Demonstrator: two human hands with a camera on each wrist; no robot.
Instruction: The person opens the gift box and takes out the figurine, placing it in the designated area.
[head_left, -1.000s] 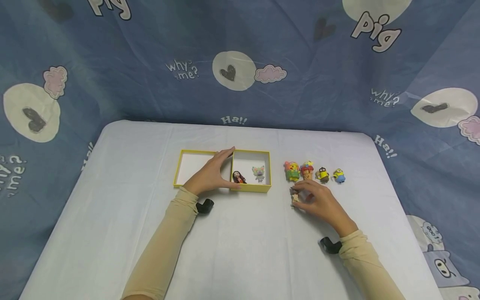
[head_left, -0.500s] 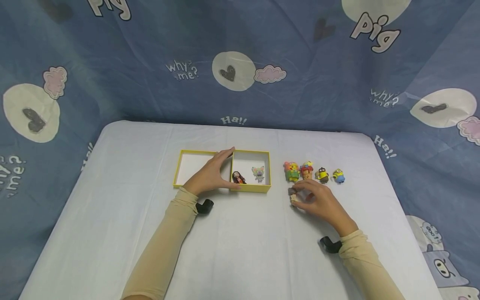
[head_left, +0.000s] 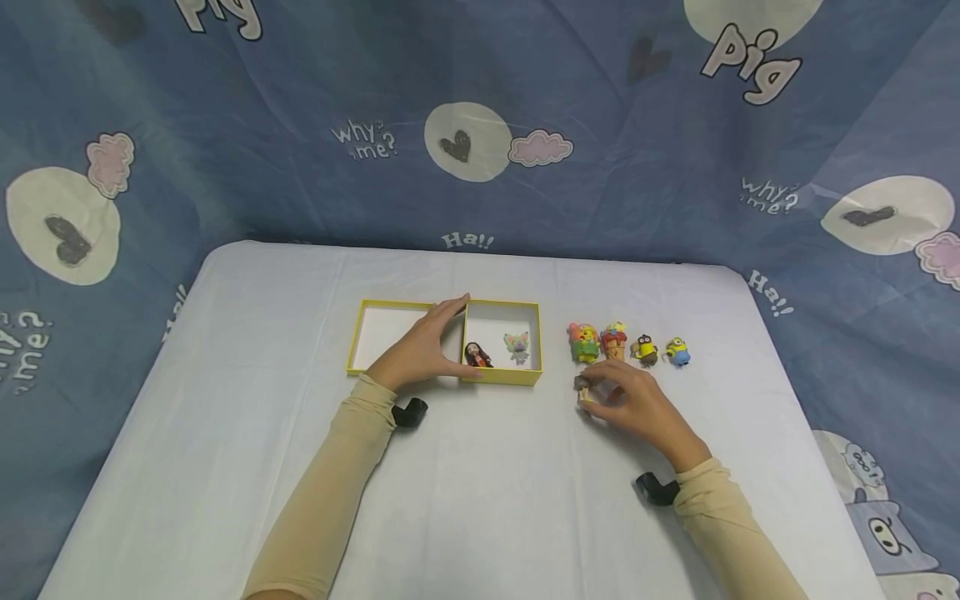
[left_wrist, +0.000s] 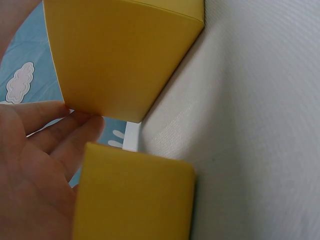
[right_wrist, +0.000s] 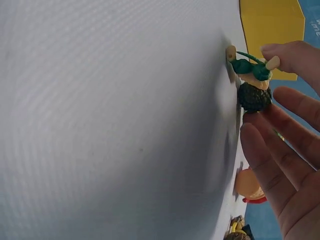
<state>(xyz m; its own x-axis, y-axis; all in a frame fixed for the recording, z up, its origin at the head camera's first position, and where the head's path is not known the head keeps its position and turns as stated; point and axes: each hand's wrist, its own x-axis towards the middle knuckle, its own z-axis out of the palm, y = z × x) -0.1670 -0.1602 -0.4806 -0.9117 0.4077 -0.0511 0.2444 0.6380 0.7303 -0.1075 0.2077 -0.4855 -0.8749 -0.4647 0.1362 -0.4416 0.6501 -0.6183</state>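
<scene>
My left hand (head_left: 420, 348) spans the yellow box (head_left: 504, 377), thumb at its front wall and fingers at its back edge; in the left wrist view several fingertips (left_wrist: 95, 122) meet the box's corner. Inside the box are a dark-haired doll figurine (head_left: 477, 356) and a grey cat-like figurine (head_left: 517, 347). To the right of the box, my right hand (head_left: 633, 402) pinches a small figurine (head_left: 583, 392) low over the table. The right wrist view shows its dark bumpy hair (right_wrist: 255, 97), pale body and green clothing (right_wrist: 252, 70); its face is hidden.
A shallow yellow-rimmed tray (head_left: 397, 302) adjoins the box on the left. Beyond my right hand, a row holds a green-and-pink figurine (head_left: 584, 342), an ice-cream-cone figurine (head_left: 613, 340), a brown-clad minion (head_left: 645, 351) and a blue-clad minion (head_left: 677, 352). A white cloth (head_left: 450, 500) covers the table.
The figurine in my right hand has shifted slightly left, and its dark head shows more clearly. My right hand and forearm have edged left too. My left hand and the box have stayed still.
</scene>
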